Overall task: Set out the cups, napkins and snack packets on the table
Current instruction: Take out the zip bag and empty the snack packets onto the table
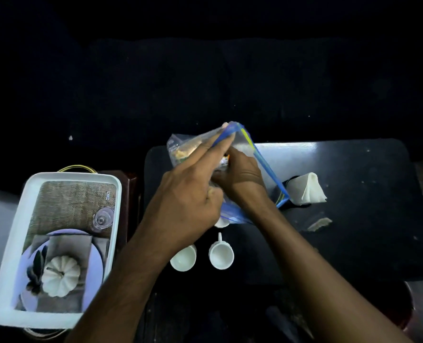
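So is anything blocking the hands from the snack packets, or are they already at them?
The packets are inside a clear zip bag with a blue seal. The left hand holds the bag from outside; the right hand reaches into its open mouth. Only the bag itself encloses the packets; nothing else visibly stands between.

Dim living room (dark sofa (230, 82))

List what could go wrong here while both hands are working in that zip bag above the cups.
1. The bag is held directly over the cups; a packet slipping out could knock one over.
2. The bag's lower corner hangs close to the napkin standing in its dark holder and could tip it.
3. The left hand and right hand both pull at the opening, so the thin plastic might tear and spill snacks.
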